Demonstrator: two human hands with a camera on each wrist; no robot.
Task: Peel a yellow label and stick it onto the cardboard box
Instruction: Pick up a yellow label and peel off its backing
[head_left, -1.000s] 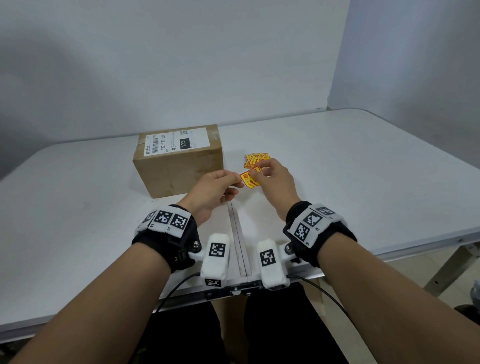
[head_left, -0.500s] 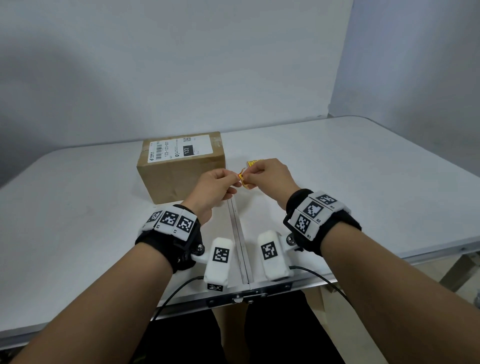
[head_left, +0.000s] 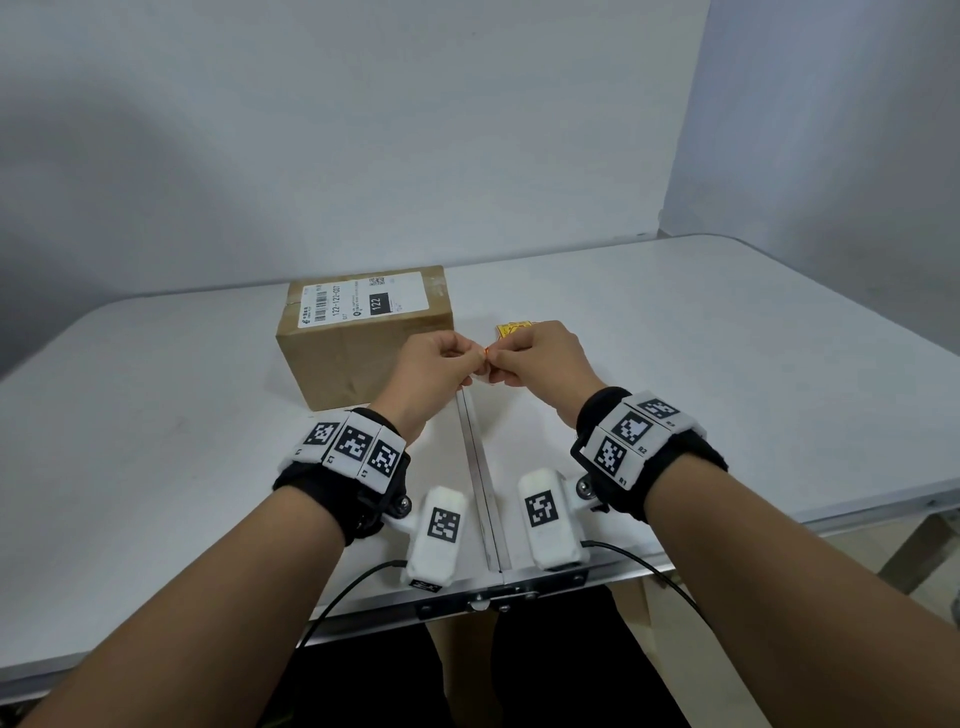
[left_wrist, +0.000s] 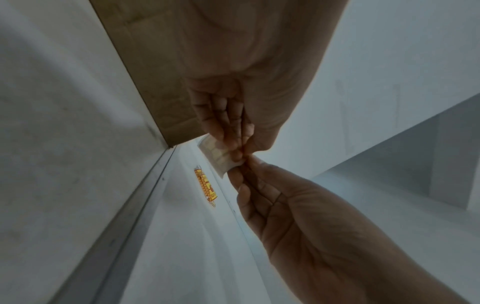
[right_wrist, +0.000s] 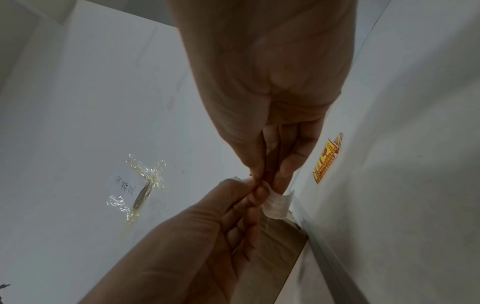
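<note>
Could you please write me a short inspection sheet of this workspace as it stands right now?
Surface: white folding table, metal seam down its middle.
Job's things: cardboard box upright, left of centre; yellow label pinched between both hands above the table; spare yellow labels lying behind the hands.
Clutter: taped paper note.
Grippers: left hand and right hand both pinch the label.
Cables: black wrist-camera cables.
Surroundings: plain grey walls.

A: Table (head_left: 727, 364)?
B: White top. Metal seam (head_left: 480, 467) runs near to far down its middle, dark latch (head_left: 483, 605) at the near edge.
A: Behind it?
B: Pale wall (head_left: 363, 156) on the far side, greyer panel (head_left: 831, 130) far right.
A: Else?
B: Right wrist view: handwritten paper note (right_wrist: 124, 183) under crinkled clear tape (right_wrist: 145, 170). Which surface, can't tell.
</note>
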